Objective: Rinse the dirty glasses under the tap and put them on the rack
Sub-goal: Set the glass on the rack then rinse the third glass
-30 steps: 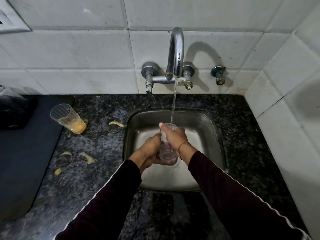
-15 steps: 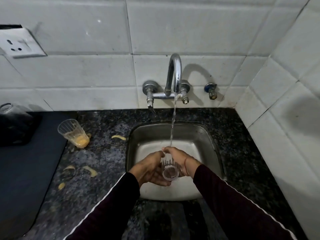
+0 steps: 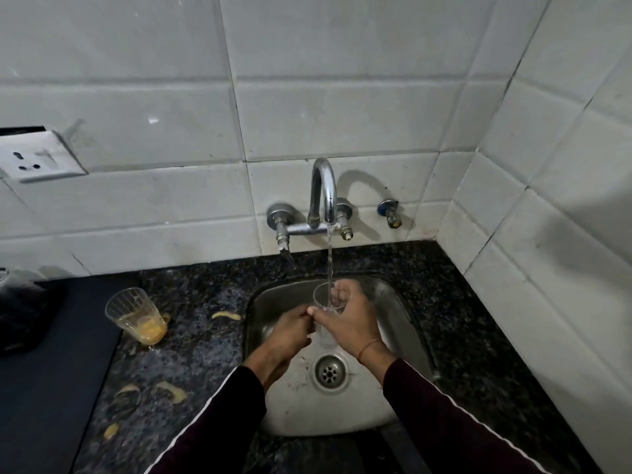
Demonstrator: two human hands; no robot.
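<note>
Your right hand [image 3: 349,323] gripped a clear glass [image 3: 326,302] upright over the steel sink [image 3: 403,323], tap [image 3: 323,193] water running into it; your left hand [image 3: 290,331] curled against its base. A second glass [image 3: 135,314] with yellow dregs stood on the speckled granite counter [image 3: 205,302] beneath white tiles [image 3: 171,97].

A white wall socket [image 3: 41,155] is mounted on the tiled wall [image 3: 342,124]. Yellow peel scraps [image 3: 172,391] lie scattered on the speckled dark countertop [image 3: 455,319]. A dark mat [image 3: 51,388] adjoins it at left.
</note>
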